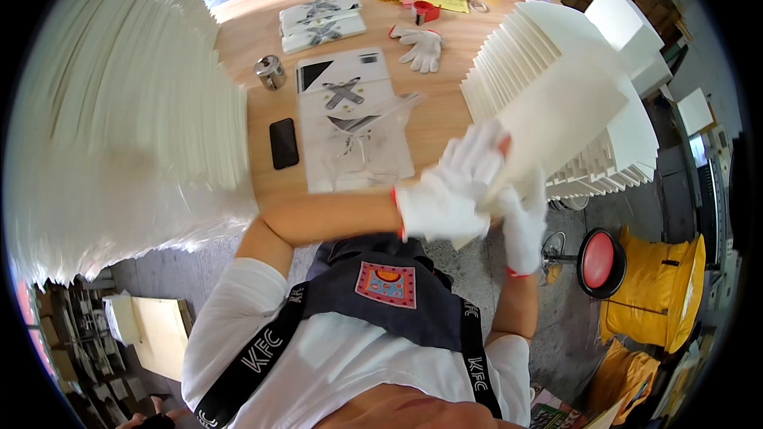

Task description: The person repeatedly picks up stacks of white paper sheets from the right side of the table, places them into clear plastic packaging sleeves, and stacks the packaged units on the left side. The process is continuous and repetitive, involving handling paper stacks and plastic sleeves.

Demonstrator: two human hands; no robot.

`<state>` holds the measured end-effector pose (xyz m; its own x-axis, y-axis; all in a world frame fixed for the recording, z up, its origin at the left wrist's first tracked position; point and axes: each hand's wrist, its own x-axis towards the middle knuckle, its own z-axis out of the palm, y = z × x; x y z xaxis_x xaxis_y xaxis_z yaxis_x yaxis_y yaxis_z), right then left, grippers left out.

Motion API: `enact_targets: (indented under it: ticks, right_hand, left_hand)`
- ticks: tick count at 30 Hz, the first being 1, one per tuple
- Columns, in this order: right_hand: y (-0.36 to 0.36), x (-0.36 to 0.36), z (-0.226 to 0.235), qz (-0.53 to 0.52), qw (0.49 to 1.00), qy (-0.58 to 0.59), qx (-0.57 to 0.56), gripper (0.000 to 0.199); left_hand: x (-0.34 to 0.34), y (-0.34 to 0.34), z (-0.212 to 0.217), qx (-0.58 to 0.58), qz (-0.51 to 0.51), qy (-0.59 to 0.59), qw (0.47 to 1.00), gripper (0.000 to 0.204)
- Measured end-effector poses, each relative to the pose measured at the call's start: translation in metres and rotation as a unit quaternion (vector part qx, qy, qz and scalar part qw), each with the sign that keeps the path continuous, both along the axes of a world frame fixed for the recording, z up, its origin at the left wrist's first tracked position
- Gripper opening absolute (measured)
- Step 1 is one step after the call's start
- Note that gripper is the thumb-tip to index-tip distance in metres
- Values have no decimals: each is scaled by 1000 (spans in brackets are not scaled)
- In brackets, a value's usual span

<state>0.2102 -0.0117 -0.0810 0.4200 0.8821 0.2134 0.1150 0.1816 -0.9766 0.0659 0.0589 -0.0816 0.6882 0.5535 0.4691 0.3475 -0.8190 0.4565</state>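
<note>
**At the table's edge, gloved hands work a white card sheet**

Over the near edge of a round wooden table point(262, 24), a person in white gloves holds a flat white card sheet point(564, 111) up at the right. The left hand point(449, 195) has its fingers closed around the sheet's lower corner; the right hand point(524, 222) pinches the same edge from below. Just behind stands a fanned row of matching sheets point(628, 151). Farther in lie a clear printed bag point(354, 123), a black phone point(284, 143), a small metal cup point(270, 71) and a spare glove point(421, 46). A towering blurred stack point(119, 111) fills the left. Judging by the grip, a slick glove could let the sheet slide, or a swing could topple the fanned row.
</note>
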Motion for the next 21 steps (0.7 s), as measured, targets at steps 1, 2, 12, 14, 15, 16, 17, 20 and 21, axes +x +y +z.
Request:
enact_targets:
  ticks: [1,2,12,14,15,16,17,20,21]
  right_hand:
    - [1,-11,-4,-14,1000,-5,-20,49]
    - [-1,-10,-15,-17,999,-5,-47,45]
    - [-24,14,-62,146,901,-404,-56,22]
    - [-27,9,-69,177,874,-450,-35,25]
    - [-26,3,-67,197,858,-473,-17,27]
    - [-23,-4,-64,215,844,-492,-7,24]
    - [-21,-6,-66,213,819,-533,0,22]
    - [-15,-8,-88,197,755,-626,0,21]
    - [-11,-9,-92,203,742,-637,-57,21]
  left_hand:
    - [-3,-13,-6,36,3,24,999,100]
    - [-8,-22,-7,-7,-3,43,999,91]
    - [-143,35,-96,-155,236,118,952,59]
    - [-148,81,-106,-366,158,3,917,54]
    - [-155,113,-132,-386,151,-81,906,49]
    - [-157,131,-140,-402,142,-135,895,46]
    - [-158,149,-145,-415,127,-190,880,44]
    - [-143,151,-87,-437,98,-211,869,39]
    - [-134,140,-65,-431,100,-181,878,39]
